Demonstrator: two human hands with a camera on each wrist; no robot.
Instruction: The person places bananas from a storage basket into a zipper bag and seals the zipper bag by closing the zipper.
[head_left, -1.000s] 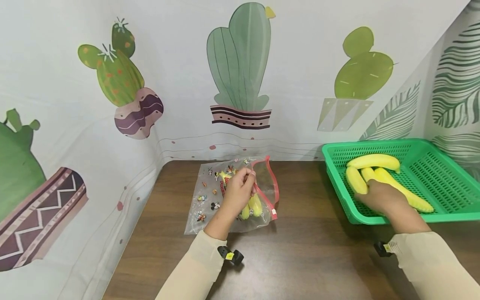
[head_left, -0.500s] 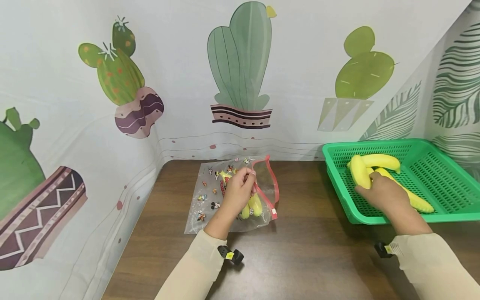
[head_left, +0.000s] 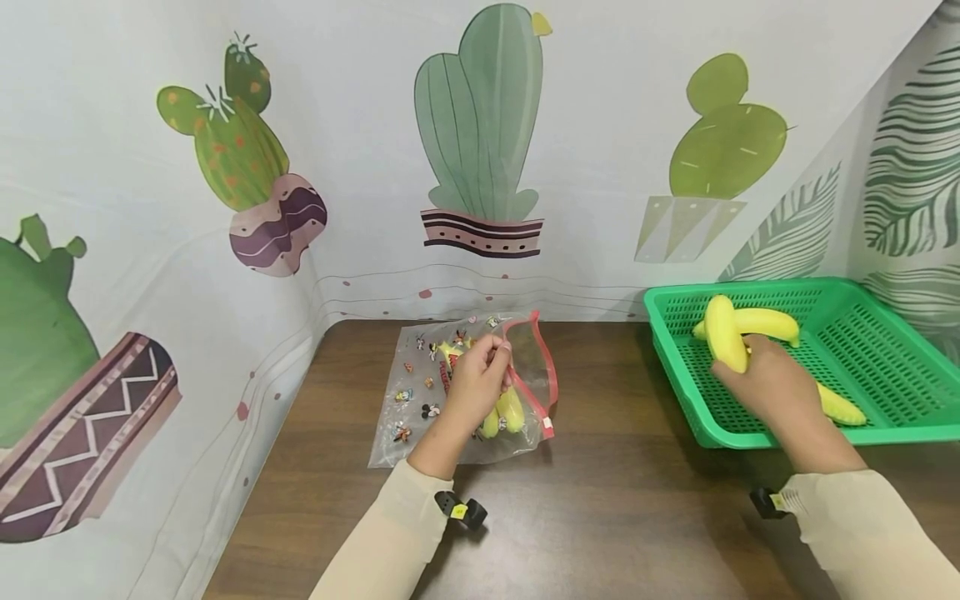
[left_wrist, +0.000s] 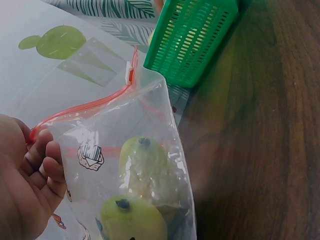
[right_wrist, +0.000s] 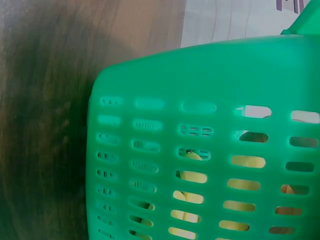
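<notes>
Your right hand (head_left: 780, 387) pinches a banana (head_left: 723, 329) near its lower end, thumb one side, fingers the other; the banana tilts up, over the left part of the green basket (head_left: 900, 433). Your left hand (head_left: 480, 371), left of the basket, pinches the red zip edge (head_left: 552, 367) of a clear zip bag (head_left: 431, 433) between thumb and curled fingers. Bag's mouth gapes on the side facing the basket, white slider (head_left: 547, 423) at its near corner. Cartoon prints on the bag; inside it, two yellow-green pieces (left_wrist: 142, 175) with dark tips, per the left wrist view.

In the basket: a second banana (head_left: 772, 323) lies crosswise at the back, behind the held one; whether those two touch, you can't tell. A third banana (head_left: 840, 406) runs toward the basket's front, partly hidden under your right hand. The right wrist view mostly gets the basket's slotted wall, yellow showing through. Brown wood-grain table (head_left: 615, 500) under basket and bag. White cloth (head_left: 360, 125) with cactus prints behind the basket.
</notes>
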